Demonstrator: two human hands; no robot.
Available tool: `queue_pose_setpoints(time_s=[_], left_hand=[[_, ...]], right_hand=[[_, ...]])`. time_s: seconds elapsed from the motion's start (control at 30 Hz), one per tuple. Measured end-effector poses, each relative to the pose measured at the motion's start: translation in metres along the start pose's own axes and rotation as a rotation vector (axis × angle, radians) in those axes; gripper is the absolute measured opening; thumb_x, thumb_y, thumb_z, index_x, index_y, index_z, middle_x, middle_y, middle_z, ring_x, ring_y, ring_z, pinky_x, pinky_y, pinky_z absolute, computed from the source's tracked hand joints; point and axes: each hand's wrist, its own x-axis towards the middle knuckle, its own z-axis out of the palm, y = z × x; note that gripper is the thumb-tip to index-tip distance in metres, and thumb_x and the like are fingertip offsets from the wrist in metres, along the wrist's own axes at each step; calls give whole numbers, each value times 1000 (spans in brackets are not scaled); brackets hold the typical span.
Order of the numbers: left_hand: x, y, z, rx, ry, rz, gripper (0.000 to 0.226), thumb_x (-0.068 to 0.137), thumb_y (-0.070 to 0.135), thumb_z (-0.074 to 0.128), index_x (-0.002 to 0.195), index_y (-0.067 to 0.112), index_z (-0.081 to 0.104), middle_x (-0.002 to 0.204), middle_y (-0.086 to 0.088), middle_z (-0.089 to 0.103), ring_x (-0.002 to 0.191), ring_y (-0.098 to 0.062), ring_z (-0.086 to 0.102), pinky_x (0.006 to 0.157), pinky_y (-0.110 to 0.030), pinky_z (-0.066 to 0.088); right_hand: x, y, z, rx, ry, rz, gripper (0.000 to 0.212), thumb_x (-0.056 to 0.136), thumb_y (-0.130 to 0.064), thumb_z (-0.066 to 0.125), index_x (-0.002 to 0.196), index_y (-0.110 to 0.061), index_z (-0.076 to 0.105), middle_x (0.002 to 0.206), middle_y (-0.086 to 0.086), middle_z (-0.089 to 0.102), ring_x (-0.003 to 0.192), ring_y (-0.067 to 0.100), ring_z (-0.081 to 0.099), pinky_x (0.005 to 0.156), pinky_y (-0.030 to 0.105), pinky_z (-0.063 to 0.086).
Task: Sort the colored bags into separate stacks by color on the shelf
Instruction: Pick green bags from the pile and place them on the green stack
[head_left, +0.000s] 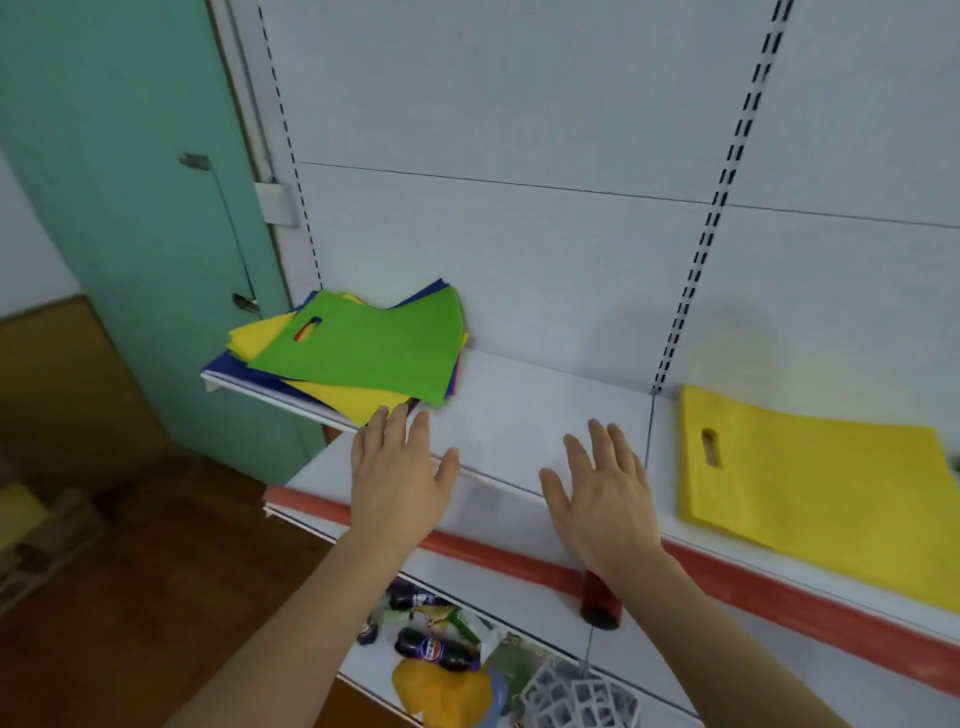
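A mixed pile of flat bags lies at the left end of the white shelf (524, 415). A green bag (374, 348) is on top, with yellow bags (257, 332) and blue bags (234, 364) sticking out beneath it. A single yellow bag (810, 493) lies flat on the shelf at the right. My left hand (397, 467) hovers with straight fingers just below the pile's front corner, holding nothing. My right hand (597, 493) is spread flat over the bare middle of the shelf, also holding nothing.
A red strip (493, 556) runs along the shelf's front edge. Below it, a lower shelf holds dark bottles (436, 649), an orange packet (441, 696) and a white basket (576, 701). A green door (130, 208) stands at the left.
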Motion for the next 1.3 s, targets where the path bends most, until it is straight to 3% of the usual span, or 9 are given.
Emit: queue_pose_setpoints(time_s=[0.17,0.37,0.53,0.73,0.9,1.07,1.2,1.3], left_hand=[[17,-82,-8,21,-58,-18,66,105,56,40,159,17,40,167,-10,34,157,-30,22,128,-49,18],[57,-139,-2,-34,-90,27,60,105,54,43,149,13,53,151,-7,52,146,-28,38,122,-46,30],[109,-173,6,-7,-73,26,62,105,54,42,149,12,53,152,-9,51,145,-28,39,123,-46,29],[165,-204,19,102,-119,26,74,103,66,32,156,16,42,163,-12,38,153,-30,28,126,-50,24],[184,-216,37,179,-184,58,90,97,79,7,163,23,32,172,-14,22,160,-32,9,129,-55,10],[194,-219,44,202,-186,135,87,97,77,10,155,23,46,163,-19,40,153,-36,26,125,-55,21],[203,-221,42,138,-137,233,85,95,77,22,145,16,56,140,-8,59,132,-29,45,112,-49,36],[209,-226,40,69,-80,261,83,94,77,26,129,13,67,126,-8,61,120,-28,48,103,-47,40]], right_hand=[[12,-82,21,38,-10,-28,64,106,-55,41,156,-15,48,169,17,29,159,37,19,127,50,22],[62,-136,35,48,16,-38,64,105,-53,48,154,-11,51,167,19,34,158,38,24,127,51,24],[124,-172,59,78,34,-75,65,104,-52,49,151,-8,53,163,21,40,155,40,28,125,51,26],[194,-207,84,55,-39,-48,72,105,-61,37,157,-12,45,167,20,32,157,37,23,127,49,23],[225,-215,100,-17,-161,60,83,101,-71,25,161,-15,34,171,21,22,158,39,17,128,53,20],[230,-220,100,-68,-163,226,101,92,-82,19,163,-11,27,167,18,32,156,35,25,127,54,20],[220,-230,93,-118,-108,277,88,98,-75,32,160,-12,32,155,5,51,145,27,43,123,51,27],[214,-236,88,-99,-54,336,67,98,-69,45,144,-20,51,138,2,62,132,27,54,116,49,36]])
